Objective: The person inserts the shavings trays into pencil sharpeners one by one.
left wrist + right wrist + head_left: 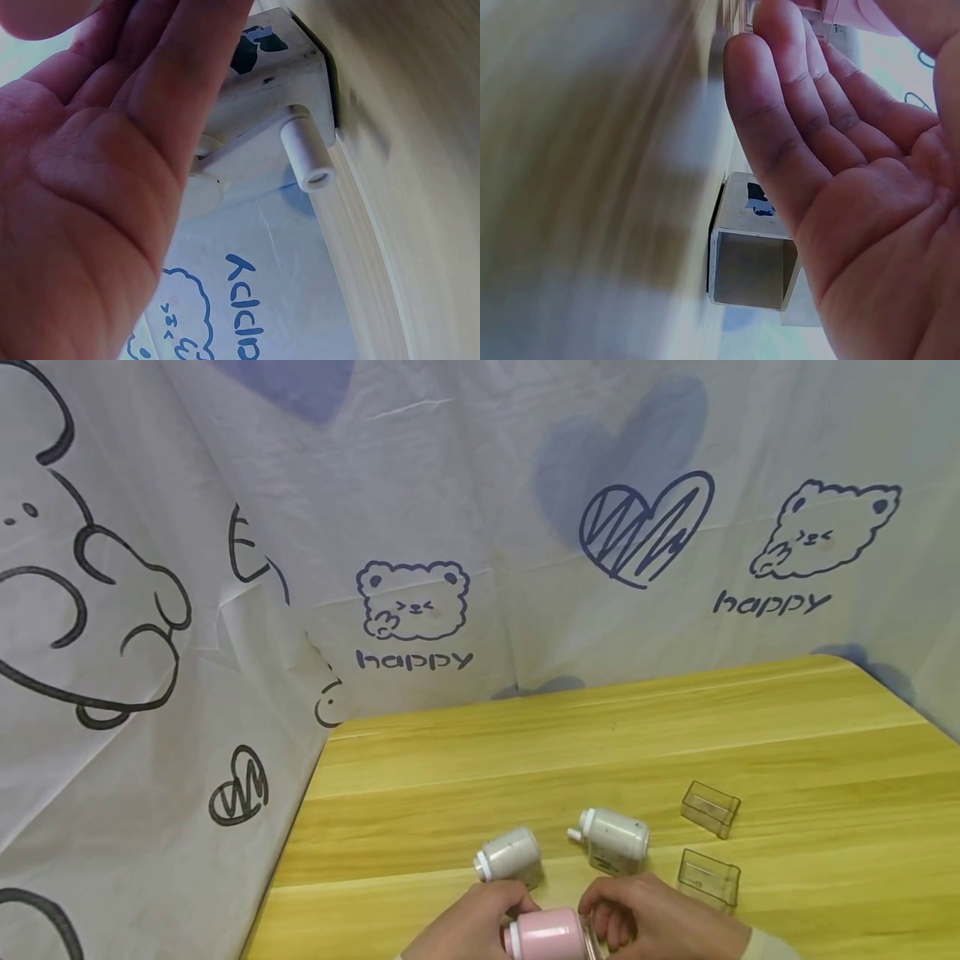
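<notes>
At the near edge of the head view, a pink crank pencil sharpener [551, 935] lies on its side between both hands. My left hand [468, 927] grips its white-fronted end. My right hand [667, 918] pinches the clear shavings drawer [590, 937] at the other end, its remaining fingers curled. Just beyond the hands lie two greyish-white pencil sharpeners, a left one [512, 853] and a right one [618, 837]. A white crank handle [304, 150] shows past the fingers in the left wrist view. The right wrist view shows a whitish sharpener body [750, 270] with an empty drawer slot.
Two smoky transparent drawers lie right of the sharpeners, a far one [708, 808] and a near one [708, 877] close by the right wrist. The yellow wood-grain table [480, 760] meets a pale printed cloth [517, 568] at its back and left edges.
</notes>
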Motion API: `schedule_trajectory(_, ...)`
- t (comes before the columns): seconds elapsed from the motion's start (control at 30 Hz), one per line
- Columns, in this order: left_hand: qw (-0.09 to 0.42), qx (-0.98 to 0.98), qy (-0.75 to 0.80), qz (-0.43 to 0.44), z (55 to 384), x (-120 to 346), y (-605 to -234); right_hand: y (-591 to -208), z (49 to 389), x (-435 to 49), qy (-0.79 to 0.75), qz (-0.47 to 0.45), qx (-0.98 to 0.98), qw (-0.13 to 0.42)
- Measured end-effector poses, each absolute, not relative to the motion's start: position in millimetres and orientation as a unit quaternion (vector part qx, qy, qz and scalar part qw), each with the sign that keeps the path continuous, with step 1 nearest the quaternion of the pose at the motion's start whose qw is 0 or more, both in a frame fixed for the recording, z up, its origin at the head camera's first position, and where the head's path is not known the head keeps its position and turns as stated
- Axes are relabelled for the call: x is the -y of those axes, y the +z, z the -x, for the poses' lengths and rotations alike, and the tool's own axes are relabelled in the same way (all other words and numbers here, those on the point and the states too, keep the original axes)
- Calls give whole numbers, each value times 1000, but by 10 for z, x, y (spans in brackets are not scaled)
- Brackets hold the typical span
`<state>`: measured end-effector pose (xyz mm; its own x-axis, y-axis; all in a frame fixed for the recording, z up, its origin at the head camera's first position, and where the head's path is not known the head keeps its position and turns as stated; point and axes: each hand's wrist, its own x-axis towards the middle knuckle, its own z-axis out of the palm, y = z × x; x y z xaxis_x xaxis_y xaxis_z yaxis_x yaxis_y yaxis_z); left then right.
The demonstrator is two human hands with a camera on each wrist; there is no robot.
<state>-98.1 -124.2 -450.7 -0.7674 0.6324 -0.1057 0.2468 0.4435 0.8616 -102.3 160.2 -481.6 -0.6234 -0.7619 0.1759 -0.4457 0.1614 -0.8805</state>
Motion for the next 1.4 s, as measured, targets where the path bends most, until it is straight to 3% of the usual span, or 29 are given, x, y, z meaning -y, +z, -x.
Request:
schedule_trajectory(1.0,205,-824,452,-274,991,1244,-4510,-4805,1001,-1605,-522,377,-740,195)
schedule_trajectory(1.4,202,-824,452,-276,984,1239,-4524,-4840,996,-1565,-520,393,-739,171)
